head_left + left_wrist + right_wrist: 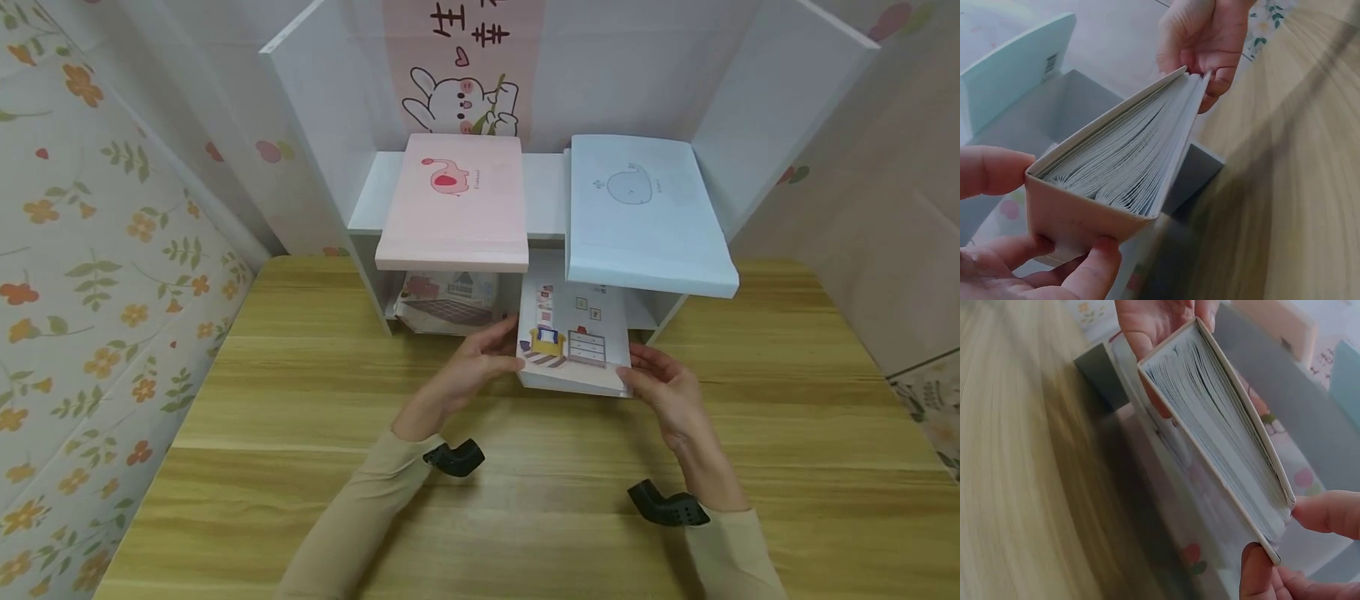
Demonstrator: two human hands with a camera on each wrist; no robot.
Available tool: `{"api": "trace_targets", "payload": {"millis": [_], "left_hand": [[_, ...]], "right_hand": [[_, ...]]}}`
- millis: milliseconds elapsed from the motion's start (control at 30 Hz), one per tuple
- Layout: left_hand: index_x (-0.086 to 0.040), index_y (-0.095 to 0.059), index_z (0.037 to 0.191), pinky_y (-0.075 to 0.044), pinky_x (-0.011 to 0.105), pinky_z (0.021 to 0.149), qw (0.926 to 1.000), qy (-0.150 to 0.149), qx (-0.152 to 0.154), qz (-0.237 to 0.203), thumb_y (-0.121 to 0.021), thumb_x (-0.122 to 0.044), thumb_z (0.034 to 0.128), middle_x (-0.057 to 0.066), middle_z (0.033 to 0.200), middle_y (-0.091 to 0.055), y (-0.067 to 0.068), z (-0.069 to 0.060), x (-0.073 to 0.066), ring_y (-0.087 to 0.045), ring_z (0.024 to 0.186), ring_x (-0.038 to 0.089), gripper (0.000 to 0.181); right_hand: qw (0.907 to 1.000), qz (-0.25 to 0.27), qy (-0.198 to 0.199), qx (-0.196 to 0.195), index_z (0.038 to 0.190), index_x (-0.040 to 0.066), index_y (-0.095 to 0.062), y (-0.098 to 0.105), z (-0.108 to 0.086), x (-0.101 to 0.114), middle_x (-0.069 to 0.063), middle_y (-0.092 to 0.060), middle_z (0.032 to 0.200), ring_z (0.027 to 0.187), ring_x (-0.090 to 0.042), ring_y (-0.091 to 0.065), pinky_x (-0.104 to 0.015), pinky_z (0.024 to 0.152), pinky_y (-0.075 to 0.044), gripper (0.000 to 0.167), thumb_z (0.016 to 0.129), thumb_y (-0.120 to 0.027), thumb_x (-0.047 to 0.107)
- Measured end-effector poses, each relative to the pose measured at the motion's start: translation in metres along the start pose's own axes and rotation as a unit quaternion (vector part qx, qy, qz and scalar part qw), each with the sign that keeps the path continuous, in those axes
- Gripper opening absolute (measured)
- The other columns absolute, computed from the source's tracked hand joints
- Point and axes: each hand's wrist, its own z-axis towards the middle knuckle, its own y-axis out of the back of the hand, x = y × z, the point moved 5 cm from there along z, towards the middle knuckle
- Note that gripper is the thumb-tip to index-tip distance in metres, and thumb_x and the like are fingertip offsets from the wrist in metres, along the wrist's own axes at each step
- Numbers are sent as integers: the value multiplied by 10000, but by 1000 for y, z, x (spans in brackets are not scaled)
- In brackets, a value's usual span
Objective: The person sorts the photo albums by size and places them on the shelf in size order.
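Observation:
Both hands hold a thick photo album (573,342) with a room drawing on its white cover, partly inside the lower right compartment of a white shelf. My left hand (480,354) grips its spine side, thumb on the cover and fingers beneath, as the left wrist view shows around the spine (1079,215). On the opposite side my right hand (667,392) pinches the cover edges between thumb and fingers. The page block (1210,419) shows from the near end in the right wrist view. Its far end is hidden under the shelf top.
A pink elephant album (457,208) and a light blue whale album (637,208) lie on the upper shelf, jutting over its front edge. Another illustrated album (450,304) lies in the lower left compartment. Tall side panels (787,108) flank the shelf (546,192) on the wooden table (300,375).

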Motion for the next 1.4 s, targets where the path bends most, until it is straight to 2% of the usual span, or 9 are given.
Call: {"api": "trace_targets", "payload": {"millis": [233,433,600,767,933,1000,1100,1233,1400], "left_hand": [[-28,-206,1481,-379,358,1002,9997,94,-64,-204,-517,98,839,205,1440,-351,-8,11,11,-394,1275,321,724],[-68,-272,1471,-315,380,1059,9968,280,-475,-574,-522,83,831,151,1461,-346,-9,20,19,-369,1304,271,703],[-57,-285,1465,-255,390,1091,9944,115,-640,-839,-521,93,817,116,1511,-270,-11,27,21,-285,1361,260,706],[-22,-241,1469,-278,397,1079,9938,-143,-533,-966,-512,119,808,146,1509,-259,-14,32,23,-275,1364,280,728],[-20,-282,1453,-323,371,1054,9943,-215,-765,-705,-544,105,839,154,1495,-283,-13,34,25,-297,1355,283,679],[-15,-315,1439,-350,354,1034,9940,-227,-921,-538,-564,90,852,157,1481,-311,-12,35,26,-325,1341,283,647],[17,-367,1404,-384,334,1002,9922,-328,-1176,-231,-591,60,862,183,1441,-367,-11,37,26,-383,1303,300,588],[42,-461,1336,-427,323,963,9856,-392,-1637,173,-618,8,868,194,1366,-462,-9,39,24,-470,1234,297,495],[44,-582,1224,-499,284,830,9716,-382,-2285,471,-657,-25,844,183,1193,-593,-8,41,21,-584,1067,283,393]], "right_hand": [[9996,-58,-243,-140,1375,-132,-328,9,8,-9,24,-508,1048,879,-15,-504,-131,713,-457,580,893,-604,35],[9994,159,-260,-151,1366,-144,-334,12,15,-16,57,-538,995,850,-7,-526,-130,717,-458,584,888,-615,38],[9993,-167,-300,-153,1370,-114,-363,13,19,-18,58,-532,1008,839,-1,-522,-131,719,-449,585,888,-631,83],[9993,-324,-206,5,1385,-107,-341,15,22,-16,-99,-491,1166,893,-2,-519,-120,749,-449,629,869,-653,70],[9987,-446,-92,238,1394,-114,-311,16,26,-17,-289,-372,1341,943,0,-524,-110,777,-439,675,842,-673,27],[9982,-554,-102,226,1402,-110,-295,16,28,-17,-309,-349,1364,983,-25,-509,-98,781,-428,678,854,-664,41],[9968,-794,-110,56,1405,-96,-304,17,31,-19,-297,-363,1372,1097,-142,-473,-80,775,-413,674,870,-663,102],[9929,-1153,-39,-294,1391,-75,-356,17,35,-18,-260,-429,1349,1188,-259,-430,-67,756,-406,668,866,-680,182],[9876,-1408,124,-687,1356,-51,-437,16,39,-16,-226,-505,1296,1098,-196,-495,-74,744,-419,627,852,-697,217]]}}
